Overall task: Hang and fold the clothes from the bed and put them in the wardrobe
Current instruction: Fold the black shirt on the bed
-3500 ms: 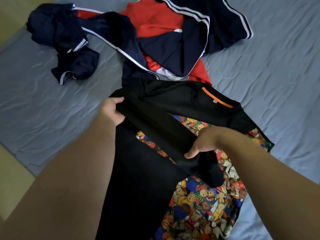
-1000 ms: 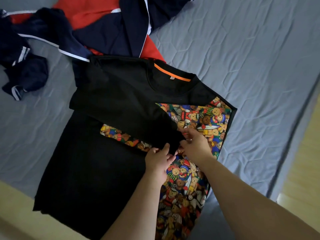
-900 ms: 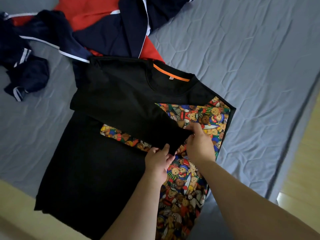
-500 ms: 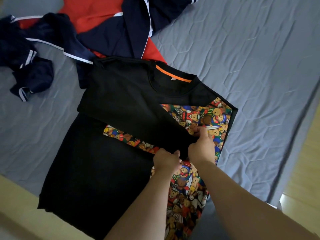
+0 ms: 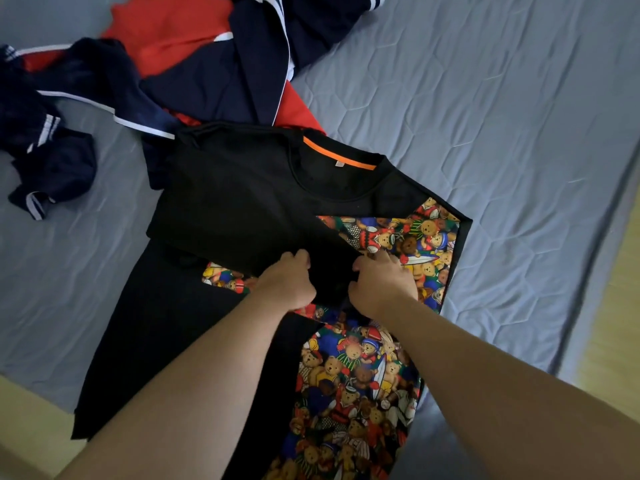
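A black long-sleeved shirt (image 5: 239, 188) with an orange neck strip and a teddy-bear print panel (image 5: 353, 375) lies flat on the bed. Its left sleeve (image 5: 332, 271) is folded across the chest. My left hand (image 5: 287, 285) and my right hand (image 5: 381, 285) sit side by side at the end of that sleeve. Both have curled fingers gripping the black cloth against the shirt front. My forearms cover part of the shirt's lower half.
A heap of navy, red and white sports clothes (image 5: 207, 64) lies beyond the shirt's collar, with a navy piece (image 5: 52, 168) to the left. The grey-blue sheet (image 5: 485, 133) stretches to the right. Yellow floor (image 5: 616, 306) shows past the bed's right and near edges.
Since 3.5 s ago the sleeve has been laid down across the chest. In the last second both hands shifted slightly up the sleeve end, the left one closing over the cloth.
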{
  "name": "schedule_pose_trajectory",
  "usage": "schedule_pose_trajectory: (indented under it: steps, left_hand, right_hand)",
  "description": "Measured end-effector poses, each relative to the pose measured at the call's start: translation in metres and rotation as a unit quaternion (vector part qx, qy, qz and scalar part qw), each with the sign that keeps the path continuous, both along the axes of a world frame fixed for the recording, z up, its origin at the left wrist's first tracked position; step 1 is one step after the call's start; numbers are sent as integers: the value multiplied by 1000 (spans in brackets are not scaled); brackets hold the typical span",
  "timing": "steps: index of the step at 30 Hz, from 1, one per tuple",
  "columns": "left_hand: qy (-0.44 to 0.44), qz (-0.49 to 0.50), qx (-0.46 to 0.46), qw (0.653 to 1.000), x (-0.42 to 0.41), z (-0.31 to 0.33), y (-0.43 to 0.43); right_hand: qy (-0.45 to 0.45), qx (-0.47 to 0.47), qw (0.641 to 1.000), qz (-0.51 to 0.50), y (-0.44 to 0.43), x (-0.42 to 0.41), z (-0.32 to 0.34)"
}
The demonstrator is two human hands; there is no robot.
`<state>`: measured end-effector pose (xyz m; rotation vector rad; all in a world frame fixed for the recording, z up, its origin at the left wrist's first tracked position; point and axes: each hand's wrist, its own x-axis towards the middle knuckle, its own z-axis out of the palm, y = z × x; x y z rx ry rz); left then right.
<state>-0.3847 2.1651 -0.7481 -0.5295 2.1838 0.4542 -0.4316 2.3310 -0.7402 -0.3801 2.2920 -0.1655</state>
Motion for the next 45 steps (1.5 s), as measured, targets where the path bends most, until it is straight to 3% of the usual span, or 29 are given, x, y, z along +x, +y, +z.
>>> schedule_pose_trajectory:
  steps: [4, 7, 14, 18, 23, 27, 32, 36, 41, 45]
  left_hand:
    - [89, -53, -131, 986, -68, 26, -34]
    - [155, -96, -177, 967, -115, 35, -62]
    - [73, -184, -191, 962, -171, 21, -113]
    - [46, -196, -230, 952, -177, 20, -127]
    - [-11, -215, -239, 947, -172, 16, -142]
    - [-31, -189, -240, 952, -177, 15, -140]
    - [-48, -23, -175, 983, -189, 17, -138]
    - [21, 55, -131, 990, -203, 29, -142]
    - [175, 27, -126, 976, -223, 66, -142]
    - [253, 24, -95, 962, -172, 93, -141]
  right_hand:
    - [128, -1, 991, -36, 9, -41, 3]
    - [121, 23, 990, -75, 18, -82, -5]
    - [68, 62, 995, -38, 22, -141, -17]
    - [-11, 3, 998, -55, 29, -149, -21]
    - [1, 17, 1000, 5, 43, -145, -22]
    - [39, 25, 998, 37, 44, -147, -15]
    - [48, 22, 996, 71, 43, -153, -6]
    - [103, 44, 991, 72, 47, -175, 14]
    - [213, 64, 973, 59, 55, -209, 53]
    - [244, 38, 963, 110, 58, -165, 94]
